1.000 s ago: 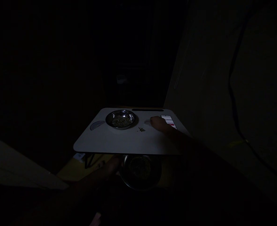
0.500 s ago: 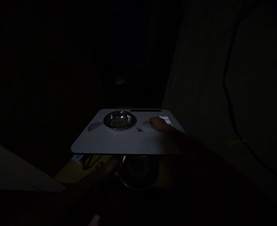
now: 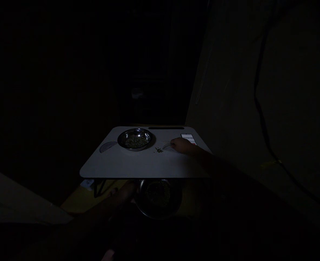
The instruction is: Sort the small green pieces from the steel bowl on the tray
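Right of the upper round steel bowl (image 3: 135, 149), the right hand (image 3: 182, 145) pinches a translucent curved piece (image 3: 167, 146) near small green bits (image 3: 159, 150); the left hand's (image 3: 127, 191) grip is unclear.

Likely a home | very dark room | small folding table (image 3: 138, 165) (phone (image 3: 188, 138) glowing on it) | plain wall (image 3: 230, 108)

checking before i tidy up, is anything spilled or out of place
Yes, possibly: a few green bits lie loose on the white table, between the upper bowl and the right hand. Similar-looking bits sit inside that bowl. I can't tell whether they spilled.
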A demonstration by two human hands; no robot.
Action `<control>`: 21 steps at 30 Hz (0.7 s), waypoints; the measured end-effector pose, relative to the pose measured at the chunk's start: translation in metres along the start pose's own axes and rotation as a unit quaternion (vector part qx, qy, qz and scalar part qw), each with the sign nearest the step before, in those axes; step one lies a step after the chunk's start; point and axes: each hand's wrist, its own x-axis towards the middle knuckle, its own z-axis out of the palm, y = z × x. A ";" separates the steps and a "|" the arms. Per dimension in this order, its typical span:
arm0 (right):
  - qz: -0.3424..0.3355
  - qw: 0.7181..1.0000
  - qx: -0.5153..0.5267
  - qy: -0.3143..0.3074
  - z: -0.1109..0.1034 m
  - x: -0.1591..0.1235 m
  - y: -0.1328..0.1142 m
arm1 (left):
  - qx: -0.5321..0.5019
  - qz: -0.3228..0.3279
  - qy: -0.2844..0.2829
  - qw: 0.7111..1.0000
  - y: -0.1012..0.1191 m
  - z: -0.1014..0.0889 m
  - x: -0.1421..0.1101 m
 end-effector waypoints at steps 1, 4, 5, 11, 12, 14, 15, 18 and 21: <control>0.000 1.000 0.001 -0.002 0.000 0.000 0.000 | -0.001 0.001 0.006 1.000 0.000 0.000 0.001; -0.007 1.000 0.003 -0.003 0.002 -0.001 0.002 | 0.000 -0.010 0.000 1.000 0.002 0.001 0.002; -0.010 1.000 0.002 -0.002 0.003 -0.001 0.003 | 0.001 -0.013 -0.004 1.000 0.004 0.001 0.002; -0.024 1.000 0.006 0.002 0.007 0.000 0.007 | 0.003 -0.009 -0.016 1.000 0.003 0.000 0.003; -0.025 1.000 0.006 0.001 0.008 0.000 0.007 | 0.009 -0.009 -0.012 1.000 0.002 0.000 0.004; -0.028 1.000 0.008 0.001 0.008 0.001 0.008 | 0.015 -0.009 -0.004 1.000 0.001 0.000 0.004; -0.029 1.000 0.009 0.003 0.008 0.001 0.008 | 0.010 -0.006 -0.005 1.000 0.002 0.001 0.003; -0.030 0.999 0.017 0.007 0.009 0.001 0.010 | 0.012 0.002 -0.009 1.000 0.007 0.002 -0.002; -0.030 0.999 0.032 0.003 0.010 0.001 0.012 | 0.035 -0.008 -0.005 0.999 0.012 0.003 -0.007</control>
